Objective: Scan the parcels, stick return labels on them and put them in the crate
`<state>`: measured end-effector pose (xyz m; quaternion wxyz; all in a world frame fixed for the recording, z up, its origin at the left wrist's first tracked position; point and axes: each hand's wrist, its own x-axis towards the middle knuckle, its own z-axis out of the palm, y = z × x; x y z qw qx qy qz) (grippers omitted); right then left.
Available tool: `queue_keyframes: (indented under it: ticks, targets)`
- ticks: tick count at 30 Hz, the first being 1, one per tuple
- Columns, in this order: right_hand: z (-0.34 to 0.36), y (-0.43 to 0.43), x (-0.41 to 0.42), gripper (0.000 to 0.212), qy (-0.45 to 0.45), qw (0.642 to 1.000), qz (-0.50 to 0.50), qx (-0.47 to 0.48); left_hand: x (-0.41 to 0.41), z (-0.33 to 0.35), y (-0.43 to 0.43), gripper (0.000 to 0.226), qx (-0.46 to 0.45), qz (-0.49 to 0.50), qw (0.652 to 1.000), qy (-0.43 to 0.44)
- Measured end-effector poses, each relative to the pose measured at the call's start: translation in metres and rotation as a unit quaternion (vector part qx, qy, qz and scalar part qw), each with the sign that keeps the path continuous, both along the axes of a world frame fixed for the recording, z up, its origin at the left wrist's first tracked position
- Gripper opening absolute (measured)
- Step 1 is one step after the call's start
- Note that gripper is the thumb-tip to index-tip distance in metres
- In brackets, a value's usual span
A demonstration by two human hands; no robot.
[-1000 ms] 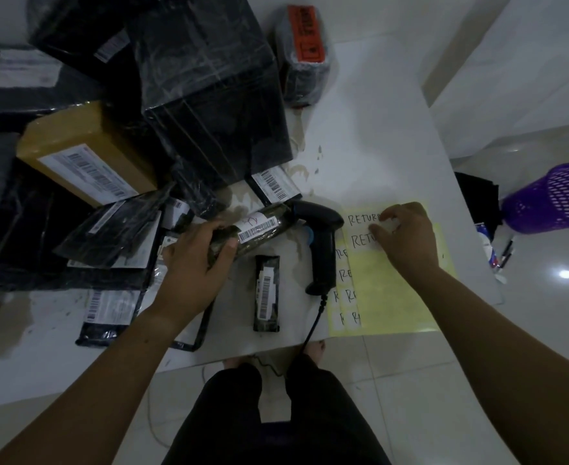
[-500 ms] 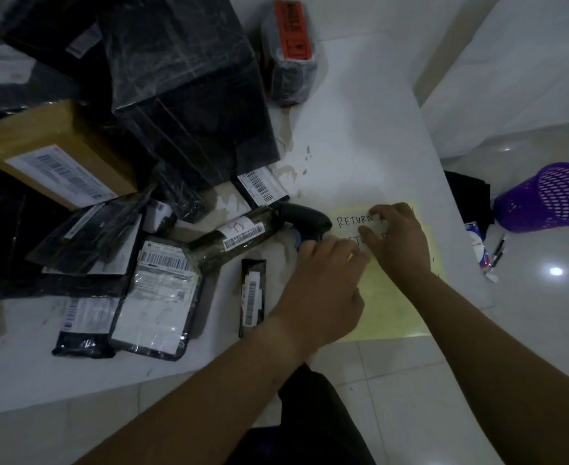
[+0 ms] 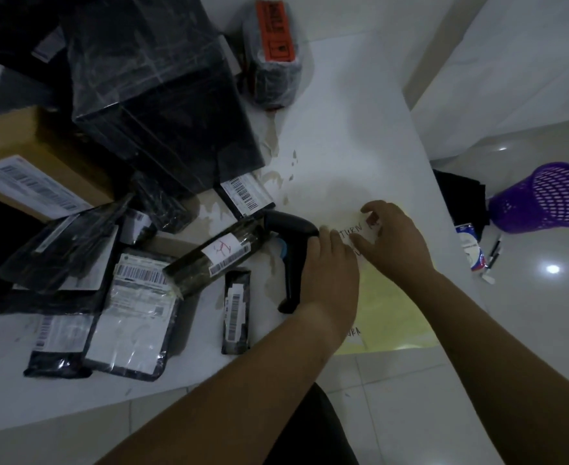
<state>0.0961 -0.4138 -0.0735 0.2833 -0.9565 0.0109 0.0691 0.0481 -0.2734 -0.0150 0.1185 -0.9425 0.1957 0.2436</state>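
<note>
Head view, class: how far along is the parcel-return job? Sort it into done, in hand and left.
Done: little shows; the scanner lies unheld on the table beside the rolled parcel. In hand: the right hand pinches a return label on the yellow label sheet while the left hand rests on that sheet. Left: sticking and crating; the parcels all lie on the table, none showing a return label.

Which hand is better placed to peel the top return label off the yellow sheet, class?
Right. The right hand pinches the return label at its edge; the left hand presses the yellow sheet flat.
</note>
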Motion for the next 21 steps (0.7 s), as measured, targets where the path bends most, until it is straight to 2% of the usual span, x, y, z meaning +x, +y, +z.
queue_keyframes:
  ticks: [3, 5, 7, 12, 17, 21]
  targets:
    - [0.0, -0.009, -0.005, 0.044, -0.02, 0.999, 0.033, -0.011, 0.011, 0.003, 0.0, 0.054, 0.04, -0.05, 0.998, -0.014]
    - [0.001, -0.01, -0.007, 0.039, -0.034, 0.999, 0.023, -0.002, 0.003, 0.003, 0.003, 0.049, 0.021, -0.07, 0.997, -0.008]
    - [0.004, -0.01, -0.013, 0.033, -0.051, 0.998, 0.024, 0.025, -0.016, 0.0, 0.006, 0.046, -0.027, -0.05, 0.998, 0.006]
    - [0.004, -0.011, -0.035, 0.033, -0.02, 0.989, 0.147, -0.002, -0.053, -0.012, 0.015, 0.073, -0.07, -0.009, 0.995, 0.072]
    - [0.001, -0.011, -0.033, 0.037, -0.019, 0.97, 0.237, -0.056, -0.059, -0.019, 0.019, 0.079, -0.085, 0.005, 0.993, 0.081]
    - [0.005, -0.012, -0.024, 0.041, -0.014, 0.96, 0.272, -0.068, -0.058, -0.02, 0.023, 0.083, -0.088, 0.001, 0.993, 0.077]
